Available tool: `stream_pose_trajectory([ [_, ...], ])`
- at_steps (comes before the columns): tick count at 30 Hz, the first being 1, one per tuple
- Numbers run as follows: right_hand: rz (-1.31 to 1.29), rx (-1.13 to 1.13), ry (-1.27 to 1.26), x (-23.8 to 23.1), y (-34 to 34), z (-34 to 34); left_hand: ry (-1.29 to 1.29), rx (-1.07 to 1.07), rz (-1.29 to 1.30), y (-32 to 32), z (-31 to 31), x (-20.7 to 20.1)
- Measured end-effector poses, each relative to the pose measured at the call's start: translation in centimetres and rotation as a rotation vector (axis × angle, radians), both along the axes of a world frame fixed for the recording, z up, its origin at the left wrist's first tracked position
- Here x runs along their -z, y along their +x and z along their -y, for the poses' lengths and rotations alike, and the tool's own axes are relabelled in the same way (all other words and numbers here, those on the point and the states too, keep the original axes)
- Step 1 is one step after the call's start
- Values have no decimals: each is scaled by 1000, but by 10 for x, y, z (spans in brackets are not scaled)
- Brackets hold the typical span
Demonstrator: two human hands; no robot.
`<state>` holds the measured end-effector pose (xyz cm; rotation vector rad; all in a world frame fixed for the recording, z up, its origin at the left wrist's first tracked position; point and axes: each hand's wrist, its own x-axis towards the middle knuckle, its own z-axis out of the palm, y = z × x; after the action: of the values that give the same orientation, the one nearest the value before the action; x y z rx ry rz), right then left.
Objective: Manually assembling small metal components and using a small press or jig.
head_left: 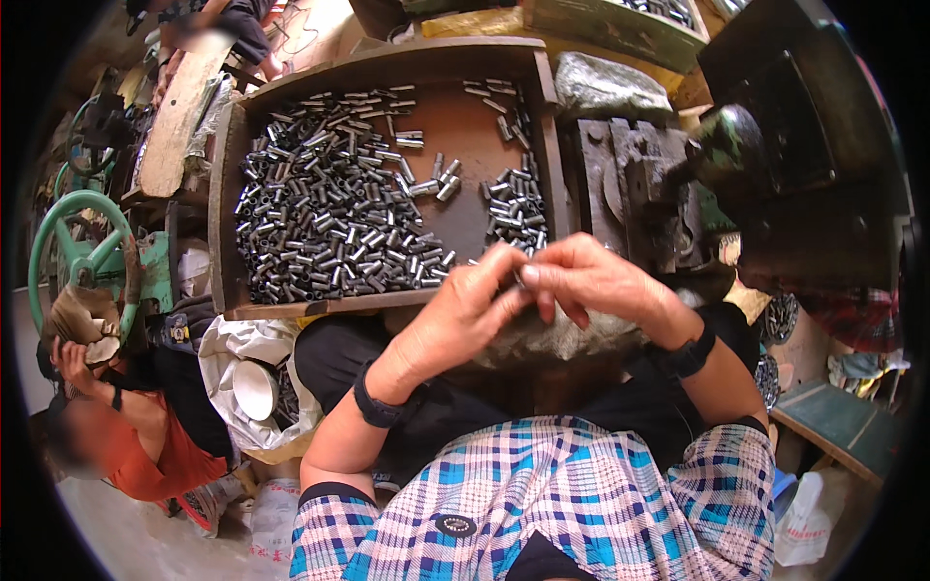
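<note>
Seemingly mid-step in fine handling: left hand met right hand, couldn't tell whether either gripped anything. Metal tubes lay loose in wooden tray just beyond; next move likely called for steady pinch.

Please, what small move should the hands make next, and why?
Perhaps the right hand should ease slightly off the left hand: they meet closely near the front of the wooden tray of metal tubes, and whatever they may hold between them is mostly hidden, so parting them could show it.
</note>
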<state>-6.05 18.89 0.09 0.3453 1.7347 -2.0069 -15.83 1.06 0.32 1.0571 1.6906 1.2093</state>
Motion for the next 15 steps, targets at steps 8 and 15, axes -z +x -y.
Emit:
stream_pose_trajectory([
  [8,-676,-148,1274,42,-147,9,66,-742,780,-92,16,25],
  [15,-784,-460,1362,53,-168,14,-98,-383,-383,-93,18,54],
])
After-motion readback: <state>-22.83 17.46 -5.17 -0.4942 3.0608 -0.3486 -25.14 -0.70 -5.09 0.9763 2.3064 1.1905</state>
